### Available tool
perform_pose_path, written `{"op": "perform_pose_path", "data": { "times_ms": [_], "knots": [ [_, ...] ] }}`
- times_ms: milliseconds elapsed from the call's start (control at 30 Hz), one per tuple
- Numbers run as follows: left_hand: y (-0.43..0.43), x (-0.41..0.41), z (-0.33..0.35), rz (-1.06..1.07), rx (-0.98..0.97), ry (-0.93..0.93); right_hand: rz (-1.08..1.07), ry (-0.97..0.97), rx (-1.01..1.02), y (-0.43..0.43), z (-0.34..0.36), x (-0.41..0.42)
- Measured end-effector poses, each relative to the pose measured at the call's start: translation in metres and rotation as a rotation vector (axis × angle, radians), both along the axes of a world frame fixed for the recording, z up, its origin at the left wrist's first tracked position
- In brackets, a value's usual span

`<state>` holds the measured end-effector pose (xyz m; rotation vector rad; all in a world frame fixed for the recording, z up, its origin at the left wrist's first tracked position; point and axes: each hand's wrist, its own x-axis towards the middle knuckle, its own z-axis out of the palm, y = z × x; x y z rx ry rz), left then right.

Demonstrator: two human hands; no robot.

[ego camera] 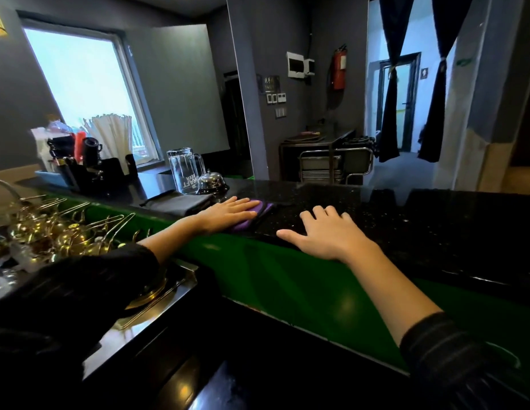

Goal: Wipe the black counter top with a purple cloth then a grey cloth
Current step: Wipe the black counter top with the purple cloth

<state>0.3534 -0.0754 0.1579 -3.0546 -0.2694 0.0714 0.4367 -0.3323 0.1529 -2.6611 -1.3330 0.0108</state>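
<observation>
The black speckled counter top (420, 220) runs across the middle, above a green front panel. My left hand (228, 213) lies flat with straight fingers on the purple cloth (259, 213), pressing it onto the counter. A folded grey cloth (180, 202) lies on the counter just left of and behind the purple one. My right hand (325, 232) rests flat on the bare counter to the right of the purple cloth, fingers spread, holding nothing.
A glass beer pitcher (185, 170) and a metal service bell (210, 182) stand behind the grey cloth. A caddy with straws and tools (86, 155) sits at far left. Brass pots and wire handles (59, 229) crowd the lower work surface at left.
</observation>
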Motion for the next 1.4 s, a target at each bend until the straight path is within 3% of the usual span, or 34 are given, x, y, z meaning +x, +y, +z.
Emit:
{"op": "perform_pose_path", "data": {
  "times_ms": [100, 233, 333, 467, 733, 867, 1033, 1200, 1400],
  "knots": [
    [-0.006, 0.018, 0.007, 0.149, 0.059, 0.114, -0.011, -0.005, -0.019, 0.001, 0.002, -0.002],
    [-0.04, 0.036, 0.003, 0.067, 0.15, 0.098, -0.006, -0.025, -0.029, 0.0, 0.001, -0.004],
    [-0.045, 0.033, -0.007, -0.044, 0.121, 0.074, -0.004, -0.043, -0.021, 0.0, 0.0, -0.004],
    [-0.038, 0.019, -0.001, -0.022, -0.069, -0.01, -0.003, -0.041, -0.016, 0.0, -0.001, 0.0],
    [-0.011, 0.056, 0.007, 0.291, -0.045, 0.02, 0.003, -0.075, -0.006, 0.005, -0.004, 0.003],
    [-0.044, 0.074, 0.01, 0.221, -0.023, 0.047, -0.005, -0.108, 0.002, 0.006, -0.004, 0.004],
    [-0.053, 0.046, 0.002, 0.035, 0.03, 0.093, -0.007, -0.107, 0.015, 0.001, -0.004, 0.001],
    [-0.018, 0.0, 0.005, 0.124, -0.068, -0.065, -0.008, -0.088, 0.021, 0.0, -0.002, -0.001],
    [-0.029, -0.009, -0.004, 0.213, -0.037, -0.081, -0.019, -0.092, 0.047, 0.001, 0.001, -0.011]
  ]
}}
